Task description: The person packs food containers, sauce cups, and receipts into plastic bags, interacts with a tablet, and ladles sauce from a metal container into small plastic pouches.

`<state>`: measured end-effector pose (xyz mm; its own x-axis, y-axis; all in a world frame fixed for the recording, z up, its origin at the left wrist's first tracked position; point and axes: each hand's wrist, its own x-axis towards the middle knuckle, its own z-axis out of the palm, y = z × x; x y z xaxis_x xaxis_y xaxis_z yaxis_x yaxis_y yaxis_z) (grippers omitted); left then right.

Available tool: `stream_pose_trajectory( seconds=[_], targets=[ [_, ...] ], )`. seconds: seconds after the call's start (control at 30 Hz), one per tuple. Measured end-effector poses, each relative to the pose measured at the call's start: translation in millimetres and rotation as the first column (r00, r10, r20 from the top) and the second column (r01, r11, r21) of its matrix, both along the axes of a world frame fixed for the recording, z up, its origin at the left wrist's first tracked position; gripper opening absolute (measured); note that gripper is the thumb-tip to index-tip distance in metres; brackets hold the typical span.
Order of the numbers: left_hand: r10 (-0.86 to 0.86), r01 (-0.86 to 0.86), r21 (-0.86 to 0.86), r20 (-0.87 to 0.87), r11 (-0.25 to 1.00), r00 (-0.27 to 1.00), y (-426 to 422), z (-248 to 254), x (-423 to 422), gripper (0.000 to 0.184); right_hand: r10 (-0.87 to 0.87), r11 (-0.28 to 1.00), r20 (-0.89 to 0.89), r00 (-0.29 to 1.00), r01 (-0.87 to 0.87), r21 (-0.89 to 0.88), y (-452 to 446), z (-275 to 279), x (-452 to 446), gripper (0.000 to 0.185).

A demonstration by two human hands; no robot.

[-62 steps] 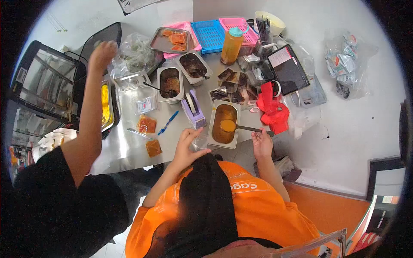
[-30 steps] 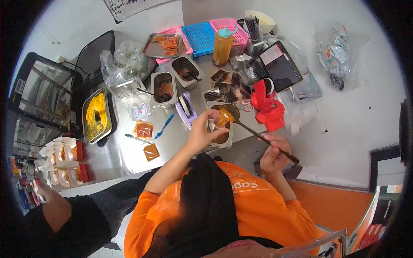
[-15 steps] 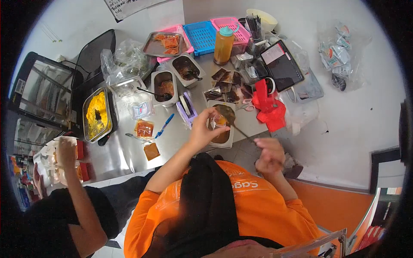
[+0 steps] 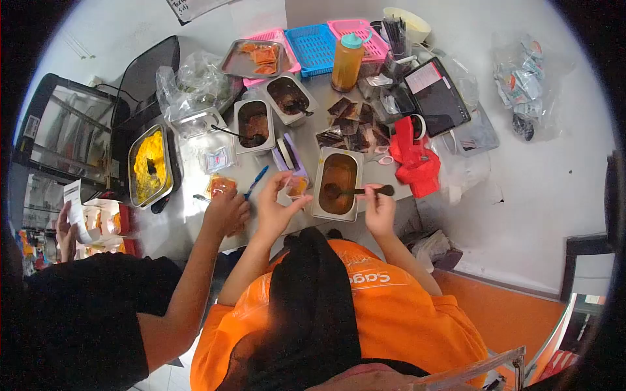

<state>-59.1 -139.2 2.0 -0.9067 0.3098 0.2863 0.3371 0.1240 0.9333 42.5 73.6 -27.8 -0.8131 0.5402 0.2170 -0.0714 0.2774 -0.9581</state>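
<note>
My left hand [image 4: 277, 205] pinches the top of a small clear plastic bag [image 4: 297, 188] with some orange sauce in it, just left of a steel pan. My right hand [image 4: 379, 207] grips the dark handle of a ladle [image 4: 365, 191]. The ladle's bowl rests in the orange-brown sauce inside the steel pan [image 4: 358, 156], at the table's front edge. A purple tape dispenser [image 4: 298, 163] stands behind my left hand.
At left, a co-worker's hand [image 4: 228, 212] reaches over orange sauce packets [image 4: 222, 186]; the other holds a paper slip [image 4: 76, 208]. Two pans of dark sauce [image 4: 254, 124] [image 4: 287, 98] stand behind. Dark packets [image 4: 355, 124], scissors [image 4: 385, 156] and red cloth [image 4: 417, 169] lie right.
My left hand has moved left with the bag, away from above the pan. The ladle has gone down from the bag into the sauce. The co-worker's hand has reached toward the packets.
</note>
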Motion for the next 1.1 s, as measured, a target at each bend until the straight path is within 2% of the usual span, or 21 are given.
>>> stream_pose_trajectory(
  seconds=[0.1, 0.23, 0.33, 0.43, 0.57, 0.7, 0.73, 0.83, 0.9, 0.97, 1.0, 1.1],
  targets=[
    [0.038, -0.038, 0.013, 0.018, 0.999, 0.999, -9, -3, -2, 0.059, 0.122, 0.992, 0.027, 0.992, -0.123, 0.036, -10, -3, -2, 0.018],
    [0.032, -0.031, -0.082, 0.009, 0.996, 0.999, -17, -5, -1, 0.060, 0.167, 0.975, 0.101, 0.981, -0.179, 0.131, -9, -8, 1, 0.018],
    [0.029, -0.026, -0.094, 0.039, 0.995, 0.999, -18, -9, 0, 0.060, 0.140, 0.990, 0.071, 0.988, -0.140, 0.000, -5, -14, 1, 0.020],
    [0.031, -0.028, -0.071, 0.036, 0.997, 0.999, -17, -9, 1, 0.059, 0.021, 0.971, 0.144, 0.989, 0.014, -0.237, 11, -32, 2, 0.023],
    [0.025, -0.025, -0.028, 0.030, 0.999, 0.999, -14, -11, 0, 0.057, -0.138, 0.818, 0.087, 0.987, 0.164, -0.552, 28, -22, 4, 0.025],
    [-0.030, 0.034, -0.048, 0.077, 0.998, 0.997, -8, -7, 1, 0.057, -0.253, 0.748, -0.114, 0.961, 0.119, -0.653, 34, 7, 7, 0.024],
    [-0.057, 0.061, -0.071, 0.059, 0.996, 0.997, -5, -7, 0, 0.057, -0.218, 0.769, -0.172, 0.961, 0.060, -0.636, 31, 22, 10, 0.023],
    [-0.121, 0.122, -0.122, 0.012, 0.985, 0.993, 3, -7, 0, 0.060, -0.219, 0.866, -0.301, 0.928, 0.043, -0.499, 17, 61, 14, 0.022],
    [-0.142, 0.140, -0.128, -0.008, 0.982, 0.990, 10, -5, 1, 0.062, -0.110, 0.956, -0.471, 0.875, -0.037, -0.291, 6, 78, 17, 0.021],
    [-0.146, 0.142, -0.113, -0.028, 0.983, 0.989, 16, 1, 3, 0.063, 0.063, 0.994, -0.584, 0.810, -0.101, -0.034, 1, 87, 21, 0.020],
    [-0.147, 0.142, -0.105, -0.037, 0.984, 0.988, 18, 4, 4, 0.063, 0.128, 0.988, -0.551, 0.825, -0.057, 0.143, 1, 92, 24, 0.016],
    [-0.134, 0.129, -0.054, -0.099, 0.990, 0.986, 22, -10, 2, 0.062, 0.339, 0.915, -0.507, 0.793, -0.153, 0.372, -2, 113, 28, 0.011]
  ],
)
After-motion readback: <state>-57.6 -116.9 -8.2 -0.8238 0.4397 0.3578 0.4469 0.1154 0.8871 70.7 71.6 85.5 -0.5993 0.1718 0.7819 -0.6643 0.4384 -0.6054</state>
